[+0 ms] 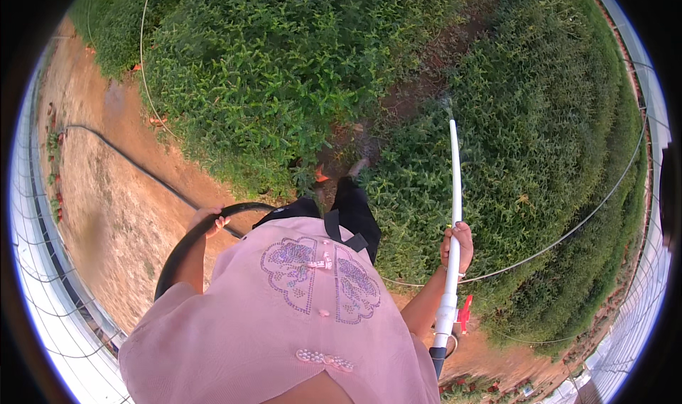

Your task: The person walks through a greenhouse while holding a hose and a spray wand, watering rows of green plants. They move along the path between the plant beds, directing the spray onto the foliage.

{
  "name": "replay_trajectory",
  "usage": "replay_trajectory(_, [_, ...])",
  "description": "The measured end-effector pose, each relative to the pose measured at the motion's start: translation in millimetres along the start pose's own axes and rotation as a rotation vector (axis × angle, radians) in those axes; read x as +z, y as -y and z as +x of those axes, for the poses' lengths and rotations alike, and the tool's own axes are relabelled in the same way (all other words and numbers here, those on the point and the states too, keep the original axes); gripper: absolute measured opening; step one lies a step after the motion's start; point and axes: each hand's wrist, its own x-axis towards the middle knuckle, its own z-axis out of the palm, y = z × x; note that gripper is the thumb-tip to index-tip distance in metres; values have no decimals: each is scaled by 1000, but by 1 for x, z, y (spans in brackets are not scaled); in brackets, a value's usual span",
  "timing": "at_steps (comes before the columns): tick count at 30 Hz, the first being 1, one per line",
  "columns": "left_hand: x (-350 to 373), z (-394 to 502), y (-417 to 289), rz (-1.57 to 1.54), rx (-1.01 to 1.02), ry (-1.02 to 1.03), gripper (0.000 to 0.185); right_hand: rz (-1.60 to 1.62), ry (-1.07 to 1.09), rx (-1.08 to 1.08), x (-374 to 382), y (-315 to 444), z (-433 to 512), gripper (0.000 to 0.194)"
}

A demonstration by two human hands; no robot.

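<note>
My right hand [457, 244] grips a white plastic pipe [455, 180] that points forward over the plants. Water comes out at its far tip. Below the hand the pipe joins a white valve with a red handle [464, 314], and a black hose end sits under that. My left hand [210, 222] is closed around a thick black hose [184, 249], which curves from beside my left arm across to my waist. Dense green leafy plants [256, 84] stand ahead of me, with more leafy plants [522, 191] on the right.
A narrow strip of wet soil [410, 95] runs between the plant beds. On the left, a long dark hose [144, 172] lies across bare brown ground [106, 201]. A thin pale line [565, 236] curves over the right-hand plants. Orange-red pots [321, 174] show at the plants' base.
</note>
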Motion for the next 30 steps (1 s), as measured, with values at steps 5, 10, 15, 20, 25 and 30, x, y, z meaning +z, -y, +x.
replay_trajectory(5, [17, -2, 25, -22, 44, 40, 28, -69, 3, 119, -19, -1, 18, 15])
replay_trajectory(10, [32, 9, 50, 14, 53, 179, 20, -91, 7, 296, -49, -14, 18, 17])
replay_trajectory(15, [66, 26, 61, 6, 65, 158, 20, -65, -9, 403, -59, -15, 19, 15])
replay_trajectory(20, [107, 57, 50, -26, 32, 147, 21, -15, -30, 239, -43, 19, 55, 15])
replay_trajectory(25, [170, 92, 30, -65, -4, 142, 21, 13, 4, 83, -3, 84, 112, 18])
replay_trajectory(30, [242, 129, -7, -110, -51, 117, 22, 82, -13, 37, 30, 137, 185, 16])
